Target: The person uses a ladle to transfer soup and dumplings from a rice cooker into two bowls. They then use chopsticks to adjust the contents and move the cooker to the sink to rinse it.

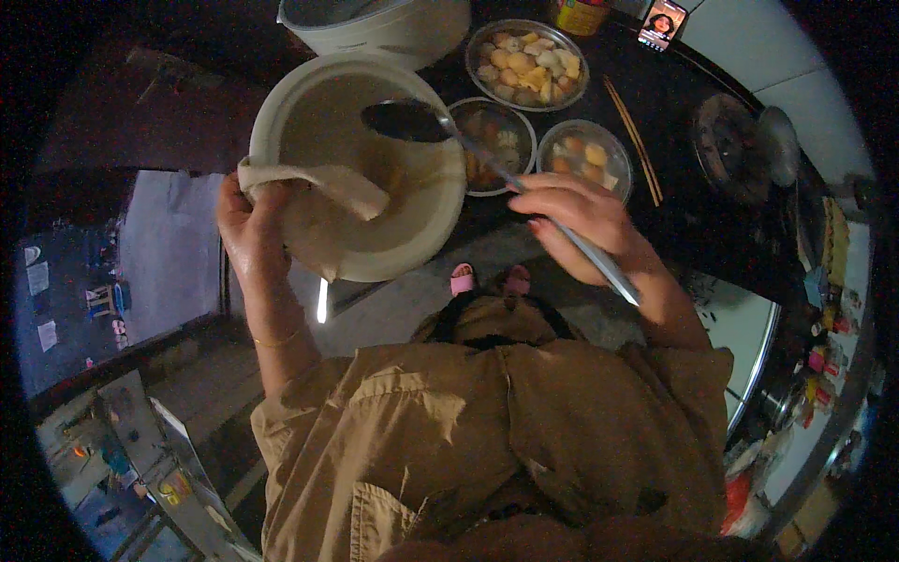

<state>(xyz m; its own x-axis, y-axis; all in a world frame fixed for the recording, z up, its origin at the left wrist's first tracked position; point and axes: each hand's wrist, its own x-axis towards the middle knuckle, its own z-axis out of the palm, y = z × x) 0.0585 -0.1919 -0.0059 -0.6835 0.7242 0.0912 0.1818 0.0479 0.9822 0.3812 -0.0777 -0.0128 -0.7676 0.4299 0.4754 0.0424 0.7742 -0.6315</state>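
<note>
A cream round pot [435, 232] is tilted towards me at the left end of the dark counter, with cloudy liquid inside. My left hand [256, 214] grips its left rim through a pale folded piece [330, 184], apparently cloth, one end of which hangs inside the pot. In my right hand [579, 218] is the long handle of a metal ladle [407, 119]. The ladle's dark bowl lies over the pot's opening; whether it touches the liquid I cannot tell. Just right of the pot stand three round containers of food pieces: a large one [528, 64], a middle one [491, 146] and a smaller one [584, 158].
Behind the pot stands a white cooker-like vessel [383, 35]. A pair of chopsticks [634, 140] lies right of the containers. A yellow tin [581, 15] and a lit phone [662, 26] are at the back by the tiled wall. Farther right is a dark round burner or pan [730, 147].
</note>
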